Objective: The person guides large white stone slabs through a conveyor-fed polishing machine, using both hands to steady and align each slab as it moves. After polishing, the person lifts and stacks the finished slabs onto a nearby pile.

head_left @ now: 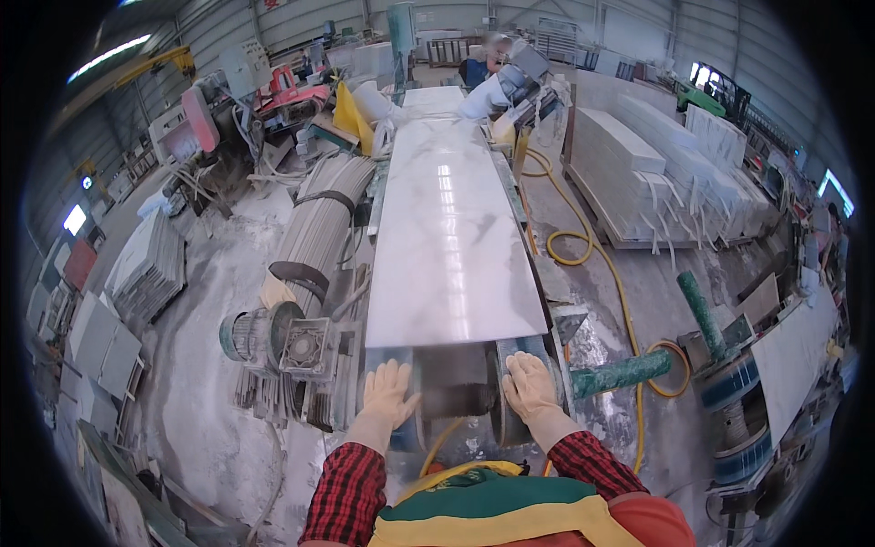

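Note:
A long polished white stone slab (447, 246) with faint grey veining lies flat on a narrow roller or belt conveyor and runs away from me. My left hand (387, 394), in a pale glove, lies with fingers stretched out on the blue belt (404, 439) at the conveyor's near left end. On the matching right side, my right hand (531, 387), gloved alike, rests flat near the frame. Both hands are just short of the slab's near edge, apart from it, and neither holds anything. Between them is a dark gap with a blurred patch.
A motor with gearbox (305, 346) sits left of the conveyor, below a strapped bundle of stone strips (314, 219). A yellow hose (629, 319) and a green post (620, 374) lie to the right. Stacked slabs (629, 173) stand beyond. Someone works at the far end (478, 68).

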Demonstrator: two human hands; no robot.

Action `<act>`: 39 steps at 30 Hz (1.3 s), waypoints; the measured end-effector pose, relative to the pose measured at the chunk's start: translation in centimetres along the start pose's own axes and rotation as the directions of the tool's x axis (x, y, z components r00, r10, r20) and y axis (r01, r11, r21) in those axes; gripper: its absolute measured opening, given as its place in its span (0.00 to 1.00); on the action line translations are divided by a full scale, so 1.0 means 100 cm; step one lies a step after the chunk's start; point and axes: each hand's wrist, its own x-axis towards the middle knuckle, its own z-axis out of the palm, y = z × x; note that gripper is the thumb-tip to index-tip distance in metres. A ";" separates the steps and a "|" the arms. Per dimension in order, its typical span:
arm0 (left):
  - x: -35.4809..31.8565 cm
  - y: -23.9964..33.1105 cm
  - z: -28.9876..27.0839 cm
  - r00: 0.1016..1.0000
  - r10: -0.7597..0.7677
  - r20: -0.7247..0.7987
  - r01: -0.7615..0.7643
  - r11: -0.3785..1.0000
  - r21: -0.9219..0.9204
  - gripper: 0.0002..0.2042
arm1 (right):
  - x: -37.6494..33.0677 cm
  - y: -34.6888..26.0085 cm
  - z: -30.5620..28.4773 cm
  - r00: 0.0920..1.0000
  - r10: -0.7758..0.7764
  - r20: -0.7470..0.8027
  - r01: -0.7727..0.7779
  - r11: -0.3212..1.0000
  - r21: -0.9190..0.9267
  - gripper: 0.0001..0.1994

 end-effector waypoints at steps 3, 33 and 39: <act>-0.005 -0.006 0.006 1.000 0.013 -0.025 -0.012 0.999 0.031 0.37 | 0.006 -0.003 -0.007 0.999 0.023 0.026 -0.025 0.996 0.084 0.11; -0.026 -0.002 0.010 0.999 0.006 -0.051 -0.005 1.000 0.015 0.37 | 0.050 -0.013 -0.050 0.633 0.384 0.672 -0.369 0.913 -0.174 0.31; -0.027 0.002 0.007 1.000 -0.002 -0.006 0.002 1.000 -0.022 0.38 | 0.034 0.013 0.013 0.649 0.497 0.576 -0.405 0.867 -0.291 0.30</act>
